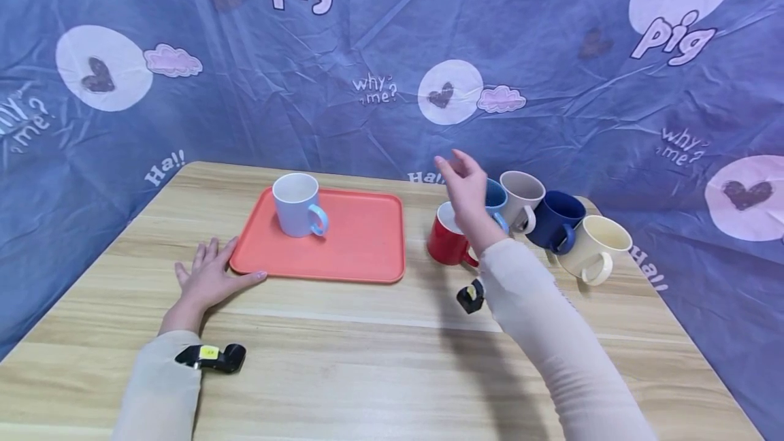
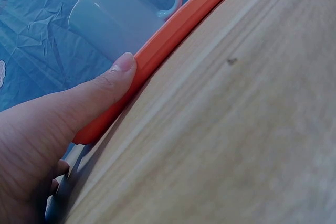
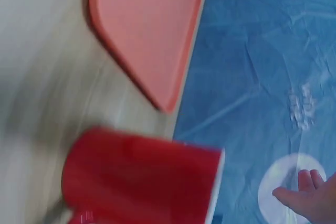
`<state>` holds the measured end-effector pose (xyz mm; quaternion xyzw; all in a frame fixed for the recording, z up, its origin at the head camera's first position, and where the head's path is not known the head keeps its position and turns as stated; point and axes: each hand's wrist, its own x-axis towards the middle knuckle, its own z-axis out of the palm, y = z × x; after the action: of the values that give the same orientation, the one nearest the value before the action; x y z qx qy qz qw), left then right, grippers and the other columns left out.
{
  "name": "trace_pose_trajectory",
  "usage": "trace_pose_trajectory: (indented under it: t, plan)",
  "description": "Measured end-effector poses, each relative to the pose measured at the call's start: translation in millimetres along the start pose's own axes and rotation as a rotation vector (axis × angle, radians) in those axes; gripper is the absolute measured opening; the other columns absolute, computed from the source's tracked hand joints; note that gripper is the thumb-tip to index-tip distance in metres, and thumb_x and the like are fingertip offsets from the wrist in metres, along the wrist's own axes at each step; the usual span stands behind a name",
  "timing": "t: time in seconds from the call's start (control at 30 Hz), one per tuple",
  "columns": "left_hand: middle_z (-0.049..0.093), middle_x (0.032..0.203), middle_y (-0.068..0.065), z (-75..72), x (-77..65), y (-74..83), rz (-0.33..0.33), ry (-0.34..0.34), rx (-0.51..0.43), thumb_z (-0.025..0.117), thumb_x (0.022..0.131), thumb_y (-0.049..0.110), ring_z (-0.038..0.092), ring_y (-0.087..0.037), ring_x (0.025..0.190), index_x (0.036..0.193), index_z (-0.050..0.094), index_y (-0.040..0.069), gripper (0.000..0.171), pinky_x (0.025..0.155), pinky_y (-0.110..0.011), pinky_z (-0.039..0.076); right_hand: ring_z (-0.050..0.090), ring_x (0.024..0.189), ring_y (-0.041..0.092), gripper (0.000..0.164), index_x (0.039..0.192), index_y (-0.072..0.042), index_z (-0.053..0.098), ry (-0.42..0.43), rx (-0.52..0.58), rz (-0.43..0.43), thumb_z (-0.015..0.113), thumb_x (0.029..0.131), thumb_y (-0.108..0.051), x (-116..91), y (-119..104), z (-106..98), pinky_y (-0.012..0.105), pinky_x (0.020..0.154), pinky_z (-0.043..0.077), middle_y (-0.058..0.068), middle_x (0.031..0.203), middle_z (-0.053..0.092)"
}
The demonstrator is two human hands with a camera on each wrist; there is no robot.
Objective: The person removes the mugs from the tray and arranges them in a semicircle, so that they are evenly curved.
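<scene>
My left hand rests at the near left corner of a coral-red tray, its fingers spread on the table and its thumb touching the rim. Upright on the tray's left part stands a light blue mug, handle to the right. My right hand hovers above a red mug, holding nothing, with fingers and thumb loosely bent and apart. The right wrist view shows the red mug below that hand. Behind the right hand, a teal-blue mug is partly hidden.
Right of the red mug stand a grey mug, a navy mug and a cream mug, close together near the table's right edge. A blue printed cloth hangs behind the wooden table.
</scene>
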<state>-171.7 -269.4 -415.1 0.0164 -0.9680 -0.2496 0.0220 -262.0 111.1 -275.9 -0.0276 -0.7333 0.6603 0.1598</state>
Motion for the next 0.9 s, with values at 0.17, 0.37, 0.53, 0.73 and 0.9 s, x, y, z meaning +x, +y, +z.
trace_pose_trajectory:
  t: [0.17,0.37,0.53,0.73,0.9]
  plan:
    - [0.004,0.134,-0.035,0.9,-1.1,-1.5,-0.003,-0.002,-0.002,0.055,0.063,0.068,-0.008,-0.046,0.122,0.137,0.017,0.006,0.104,0.080,-0.064,-0.019,0.053,0.095,0.020,0.045,0.119,-0.003,0.051,-0.094,-0.024,0.005,0.063,0.079,-0.023,-6,5,27,0.028,0.081,0.042,0.015,0.107,0.056]
    - [0.004,0.134,-0.035,0.5,-1.8,-2.3,-0.003,-0.004,-0.001,0.055,0.064,0.068,-0.009,-0.046,0.122,0.137,0.017,0.006,0.104,0.080,-0.064,-0.019,0.051,0.100,0.020,0.045,0.117,0.001,0.051,-0.231,-0.004,0.041,0.062,0.080,-0.022,-15,12,57,0.027,0.084,0.039,0.015,0.110,0.055]
    - [0.004,0.134,-0.035,-0.3,-1.1,-1.4,-0.004,-0.009,-0.005,0.055,0.064,0.068,-0.009,-0.046,0.122,0.137,0.017,0.005,0.104,0.080,-0.065,-0.018,0.052,0.098,0.020,0.043,0.117,-0.002,0.052,-0.311,-0.030,0.090,0.057,0.083,-0.028,-25,18,79,0.029,0.085,0.039,0.011,0.109,0.056]
    - [0.005,0.134,-0.035,0.1,1.0,-1.4,0.002,-0.004,0.001,0.055,0.063,0.068,-0.009,-0.046,0.122,0.137,0.017,0.005,0.104,0.080,-0.065,-0.018,0.047,0.107,0.019,0.049,0.122,-0.006,0.048,-0.435,-0.074,0.152,0.052,0.085,-0.038,-38,27,98,0.032,0.089,0.036,0.008,0.117,0.052]
    - [0.005,0.134,-0.035,0.6,1.2,-1.7,-0.001,-0.003,-0.001,0.055,0.063,0.068,-0.009,-0.046,0.122,0.138,0.017,0.006,0.104,0.080,-0.065,-0.018,0.038,0.116,0.019,0.056,0.126,-0.010,0.045,-0.533,-0.103,0.193,0.050,0.083,-0.046,-46,37,108,0.034,0.094,0.030,0.004,0.125,0.046]
